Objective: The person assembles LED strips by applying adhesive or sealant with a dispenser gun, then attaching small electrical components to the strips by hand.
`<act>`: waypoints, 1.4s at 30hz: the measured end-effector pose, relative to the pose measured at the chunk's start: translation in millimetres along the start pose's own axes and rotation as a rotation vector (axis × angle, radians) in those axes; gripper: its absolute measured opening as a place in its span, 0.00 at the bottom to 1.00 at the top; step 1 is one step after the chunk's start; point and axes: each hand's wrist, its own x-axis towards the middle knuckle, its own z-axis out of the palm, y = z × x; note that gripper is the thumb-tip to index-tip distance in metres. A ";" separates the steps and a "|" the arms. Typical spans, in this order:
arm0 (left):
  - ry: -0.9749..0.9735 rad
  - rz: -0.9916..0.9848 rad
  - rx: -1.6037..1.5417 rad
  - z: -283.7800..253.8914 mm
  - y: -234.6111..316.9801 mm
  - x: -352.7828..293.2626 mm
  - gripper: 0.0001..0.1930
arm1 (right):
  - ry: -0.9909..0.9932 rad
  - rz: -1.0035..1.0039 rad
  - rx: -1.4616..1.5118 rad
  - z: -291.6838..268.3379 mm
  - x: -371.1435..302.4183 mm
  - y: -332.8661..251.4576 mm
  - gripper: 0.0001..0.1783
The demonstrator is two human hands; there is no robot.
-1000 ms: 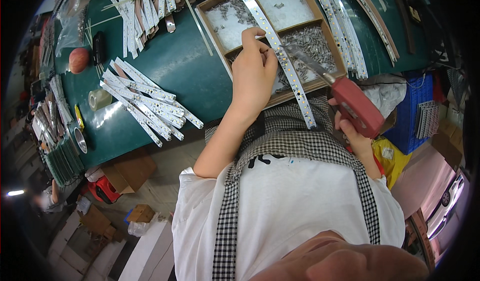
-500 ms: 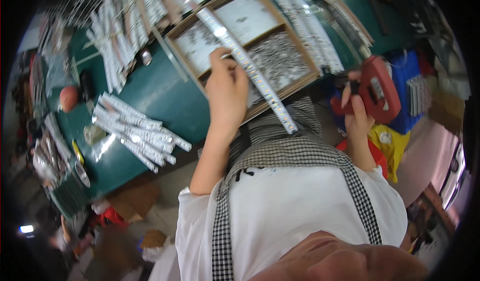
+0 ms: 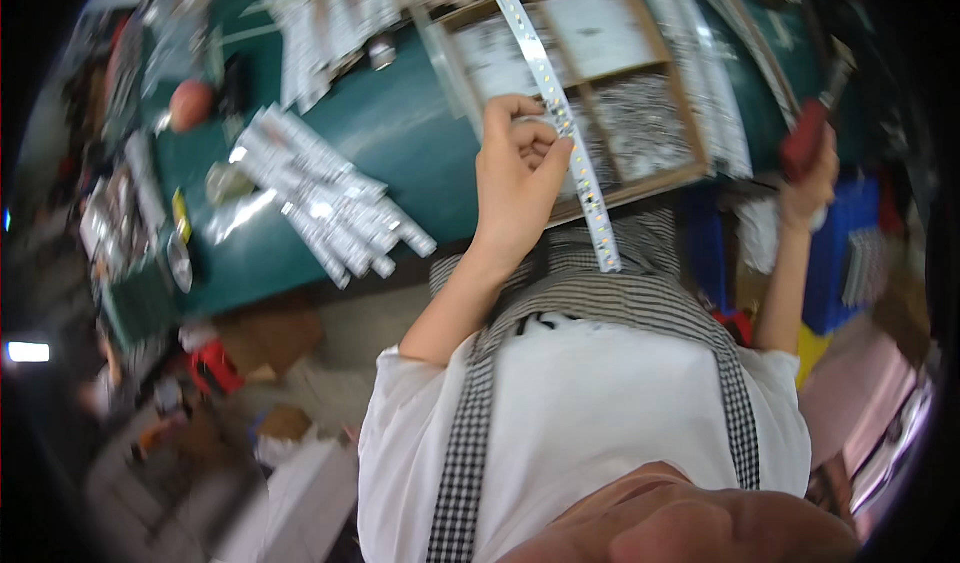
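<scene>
My left hand (image 3: 522, 175) is closed in a pinch on a long, narrow white LED strip (image 3: 590, 198) dotted with small yellowish chips. The strip slants across a shallow, divided wooden tray (image 3: 630, 70), its near end reaching past the tray's front edge over my apron. Off to the right, my right hand (image 3: 812, 191) is wrapped round a red hand tool (image 3: 804, 141) with a thin metallic part pointing up and away. Motion blurs the tool, so its exact kind cannot be made out. Small dark metallic pieces fill the tray's near right compartment.
On the green table, a fanned pile of LED strips (image 3: 335, 198) lies to my left. More strips (image 3: 330, 38) are heaped at the back, and others (image 3: 700, 73) lie right of the tray. A reddish ball (image 3: 191, 105) sits far left. Blue crates (image 3: 840, 253) stand at the right.
My right hand has swung outward and farther forward with the red tool, whose metallic part now shows. My left hand still pinches the LED strip. The whole view has shifted, with the tray appearing farther right.
</scene>
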 end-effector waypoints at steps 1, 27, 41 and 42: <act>0.078 0.089 0.043 -13.6 4.4 -0.8 0.16 | 0.055 -0.001 0.019 -2.3 -4.6 7.4 0.33; -0.115 -0.075 -0.006 17.9 -4.8 19.1 0.14 | -0.446 0.527 1.040 -42.5 -43.8 -162.0 0.27; 0.113 0.394 0.794 -0.9 7.7 20.5 0.08 | -0.213 0.567 1.028 -42.7 -25.7 -160.1 0.20; 0.082 0.452 0.920 -8.5 7.1 20.4 0.09 | -0.216 0.567 1.033 -42.3 -25.4 -159.4 0.20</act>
